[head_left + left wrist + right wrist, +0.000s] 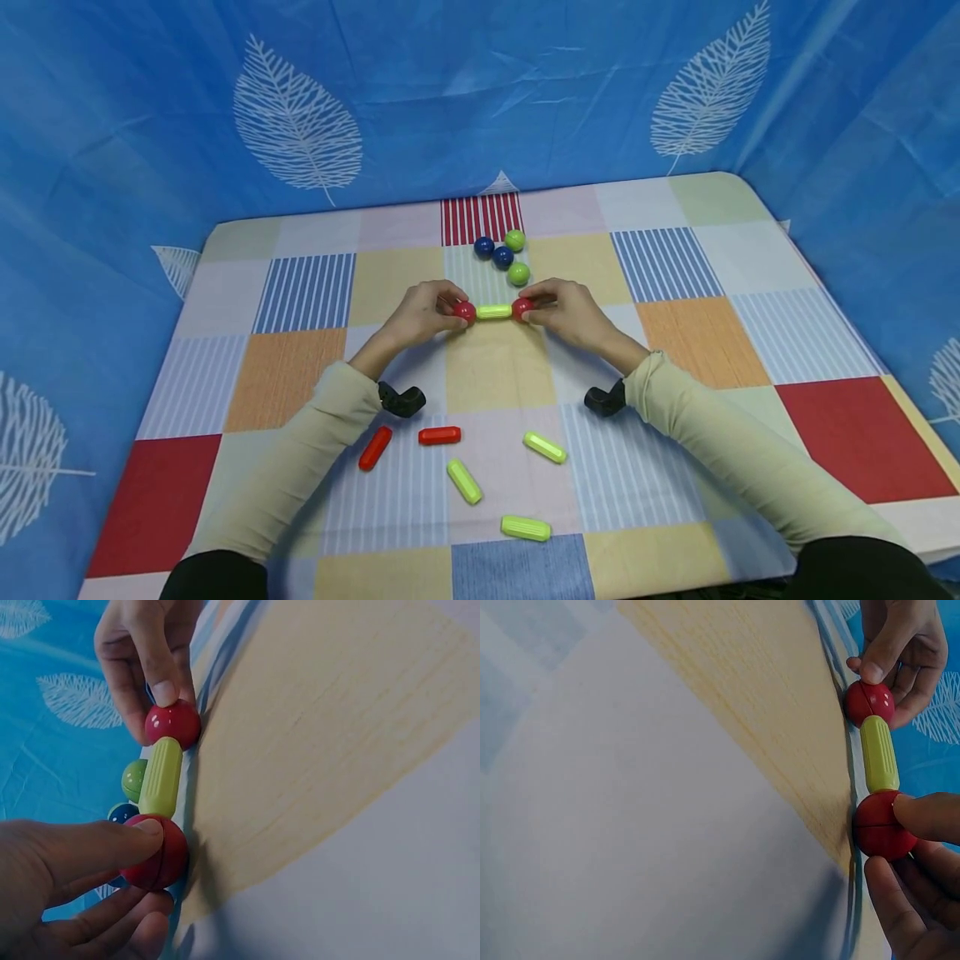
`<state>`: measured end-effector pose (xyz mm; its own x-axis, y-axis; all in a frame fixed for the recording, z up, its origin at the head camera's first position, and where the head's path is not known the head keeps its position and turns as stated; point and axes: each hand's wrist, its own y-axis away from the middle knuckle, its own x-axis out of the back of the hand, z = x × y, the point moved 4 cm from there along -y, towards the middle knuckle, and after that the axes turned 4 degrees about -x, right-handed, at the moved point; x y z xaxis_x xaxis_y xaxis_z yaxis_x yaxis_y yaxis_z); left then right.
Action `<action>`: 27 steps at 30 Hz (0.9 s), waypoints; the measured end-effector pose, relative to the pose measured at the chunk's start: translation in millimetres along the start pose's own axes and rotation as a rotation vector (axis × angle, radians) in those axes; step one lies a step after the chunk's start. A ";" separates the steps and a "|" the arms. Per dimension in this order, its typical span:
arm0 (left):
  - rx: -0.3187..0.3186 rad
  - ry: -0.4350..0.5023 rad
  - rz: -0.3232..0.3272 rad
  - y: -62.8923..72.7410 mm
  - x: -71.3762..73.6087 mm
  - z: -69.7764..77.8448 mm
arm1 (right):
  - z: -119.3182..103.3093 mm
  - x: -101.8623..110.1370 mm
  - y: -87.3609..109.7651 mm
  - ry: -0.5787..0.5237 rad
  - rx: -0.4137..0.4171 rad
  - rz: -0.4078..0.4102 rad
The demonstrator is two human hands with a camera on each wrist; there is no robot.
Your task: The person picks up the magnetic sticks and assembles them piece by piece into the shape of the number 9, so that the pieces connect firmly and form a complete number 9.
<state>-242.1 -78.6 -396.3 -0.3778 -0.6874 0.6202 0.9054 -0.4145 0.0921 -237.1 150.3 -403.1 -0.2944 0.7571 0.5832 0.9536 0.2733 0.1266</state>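
Note:
A ribbed yellow-green rod (pixel 494 312) lies crosswise between two red balls, its ends meeting them like a dumbbell. The left hand (pixel 424 315) pinches the left red ball (pixel 465 312) between thumb and fingers. At the other end, the right hand (pixel 566 312) grips the right red ball (pixel 522 309) the same way. In the left wrist view, the left thumb presses across a seam line on the near red ball (pixel 156 853). The right wrist view shows the right thumb on its red ball (pixel 885 826), with the rod (pixel 879 754) running to the far one.
Just beyond the hands sit two dark blue balls (pixel 502 257) and two green balls (pixel 518 274). Nearer the body lie two red rods (pixel 439 435) and three yellow-green rods (pixel 464 481). A patchwork cloth (pixel 517 467) covers the table; a blue leaf-print curtain (pixel 480 92) surrounds it.

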 end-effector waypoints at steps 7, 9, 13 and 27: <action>0.007 0.013 0.016 1.6 -1.1 -1.0 | -0.9 -1.2 -0.9 0.006 -0.005 -0.007; 0.013 0.025 0.024 2.2 -1.6 -1.4 | -1.2 -0.9 -0.8 0.006 -0.004 -0.006; 0.010 0.049 0.034 3.3 -2.6 -2.1 | -1.3 -0.6 -0.8 0.004 -0.004 -0.005; 0.023 0.062 0.032 4.3 -2.7 -1.0 | -0.8 -0.6 -0.9 -0.005 -0.011 -0.008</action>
<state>-237.4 -79.2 -398.3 -0.3596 -0.7357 0.5740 0.9210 -0.3787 0.0917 -237.8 149.1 -403.0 -0.3026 0.7576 0.5783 0.9517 0.2730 0.1404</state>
